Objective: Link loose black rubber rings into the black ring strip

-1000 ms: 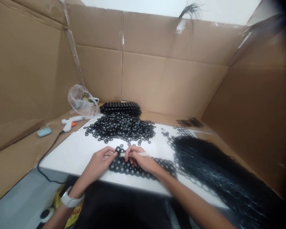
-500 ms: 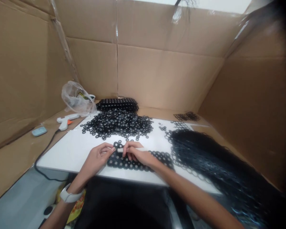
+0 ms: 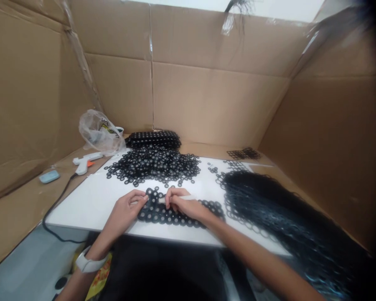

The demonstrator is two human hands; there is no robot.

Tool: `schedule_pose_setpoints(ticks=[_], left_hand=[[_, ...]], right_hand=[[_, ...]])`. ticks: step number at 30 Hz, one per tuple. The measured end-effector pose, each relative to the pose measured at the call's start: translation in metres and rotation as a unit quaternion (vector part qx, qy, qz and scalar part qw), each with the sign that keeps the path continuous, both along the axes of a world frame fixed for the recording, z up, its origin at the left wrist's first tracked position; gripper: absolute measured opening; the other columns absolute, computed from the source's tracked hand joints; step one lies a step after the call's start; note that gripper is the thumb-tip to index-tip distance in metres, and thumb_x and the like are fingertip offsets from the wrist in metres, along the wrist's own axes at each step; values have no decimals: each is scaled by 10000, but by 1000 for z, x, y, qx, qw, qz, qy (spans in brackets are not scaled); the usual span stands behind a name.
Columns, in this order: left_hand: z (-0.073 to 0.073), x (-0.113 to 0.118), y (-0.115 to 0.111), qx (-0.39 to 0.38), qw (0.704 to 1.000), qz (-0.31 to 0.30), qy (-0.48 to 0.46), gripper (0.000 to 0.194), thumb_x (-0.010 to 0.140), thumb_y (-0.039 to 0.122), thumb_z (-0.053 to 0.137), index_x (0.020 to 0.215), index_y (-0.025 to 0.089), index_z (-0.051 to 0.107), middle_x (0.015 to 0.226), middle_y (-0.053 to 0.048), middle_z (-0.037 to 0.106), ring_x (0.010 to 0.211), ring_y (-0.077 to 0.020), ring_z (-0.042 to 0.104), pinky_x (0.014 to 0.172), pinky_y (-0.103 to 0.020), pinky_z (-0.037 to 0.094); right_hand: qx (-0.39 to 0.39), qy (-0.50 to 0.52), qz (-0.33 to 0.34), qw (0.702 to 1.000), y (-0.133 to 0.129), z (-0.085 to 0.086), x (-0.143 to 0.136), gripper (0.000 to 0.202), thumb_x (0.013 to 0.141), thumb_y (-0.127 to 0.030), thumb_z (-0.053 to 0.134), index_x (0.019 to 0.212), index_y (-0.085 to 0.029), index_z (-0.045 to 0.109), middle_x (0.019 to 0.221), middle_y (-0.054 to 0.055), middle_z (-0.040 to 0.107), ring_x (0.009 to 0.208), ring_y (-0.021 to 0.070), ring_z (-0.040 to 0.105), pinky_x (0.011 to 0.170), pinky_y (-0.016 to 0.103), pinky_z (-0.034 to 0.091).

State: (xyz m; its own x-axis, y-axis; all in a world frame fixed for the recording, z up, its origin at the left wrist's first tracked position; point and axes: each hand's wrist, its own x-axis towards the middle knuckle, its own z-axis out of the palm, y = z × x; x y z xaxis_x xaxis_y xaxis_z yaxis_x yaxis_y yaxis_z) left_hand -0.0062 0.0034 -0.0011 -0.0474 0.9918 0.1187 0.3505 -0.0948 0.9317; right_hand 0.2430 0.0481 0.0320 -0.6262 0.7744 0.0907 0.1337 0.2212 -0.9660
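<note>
Our right hand [image 3: 183, 205] pinches a white stick [image 3: 178, 197]; our left hand [image 3: 125, 211], fingers curled, presses the ring mat [image 3: 163, 214], bare board [image 3: 90, 200] left of it.

A white board [image 3: 90, 200] lies on a cardboard floor [image 3: 15, 209]. On the board: a ring pile [image 3: 153, 164] at 12 o'clock, a joined ring strip [image 3: 172, 213] at 6, a large ring sheet [image 3: 269, 209] at 3. On the cardboard at 10: a glue gun [image 3: 84, 161], a bag [image 3: 97, 133].
</note>
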Motion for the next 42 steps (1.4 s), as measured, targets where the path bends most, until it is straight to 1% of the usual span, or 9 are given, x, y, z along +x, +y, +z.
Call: schedule_pose_setpoints(ticks=[5,11,16,22,25,29,33,38,42], left_hand=[[7,0,-5,3,1000,-19,-5,467,869,649,746,995,199,728,957,-74,782,932,-251,729,819,-306,545],[1,-3,-1,-13,1000,15,-20,569,793,716,771,995,186,724,961,-100,779,935,-284,728,756,-315,556],[-7,-4,4,-21,1000,-2,1,544,846,702,716,999,181,692,889,-71,752,851,-249,693,728,-297,501],[7,10,11,-24,990,-31,137,527,867,710,686,769,195,635,742,-26,697,754,-246,641,678,-297,424],[10,16,13,-17,983,-39,181,519,908,695,651,768,196,647,774,-28,723,805,-269,653,707,-307,424],[4,16,11,-6,988,-41,149,527,930,704,627,833,190,688,866,-38,760,865,-279,658,754,-314,442],[-4,14,7,5,992,-25,125,537,916,715,655,808,190,664,808,-21,714,826,-255,617,734,-300,425],[-2,17,7,11,996,-64,56,502,933,682,664,829,191,668,824,-19,697,856,-244,599,751,-288,442],[-1,17,8,17,997,-38,72,502,930,679,661,878,182,709,889,-42,737,887,-261,620,806,-309,463]], right_hand=[[76,-44,31,996,-6,2,-3,229,938,-128,523,914,-188,743,891,12,731,772,135,632,678,214,476],[-55,59,3,997,4,-1,-1,244,858,-154,488,823,-156,730,781,43,730,539,102,533,469,194,346],[-75,118,-13,990,6,-6,13,221,813,-202,487,749,-151,693,696,50,693,546,123,561,482,201,380],[-43,77,-12,996,-1,-8,15,249,785,-162,454,773,-153,703,734,45,703,564,118,556,502,201,392],[-23,49,-27,998,-3,-8,10,266,777,-130,437,756,-158,701,721,32,696,554,111,540,513,199,407],[-9,42,-37,998,-5,-6,9,278,805,-104,435,780,-158,707,764,35,714,639,128,601,572,205,452],[2,26,-27,999,-8,-5,11,292,833,-87,428,807,-163,709,805,27,719,676,131,600,609,214,458],[114,-44,3,993,-11,-7,8,222,891,-128,530,847,-186,740,858,1,715,816,144,629,754,228,465],[16,19,-23,999,-6,-7,12,270,858,-123,458,778,-170,711,769,12,686,609,116,530,582,210,406]])
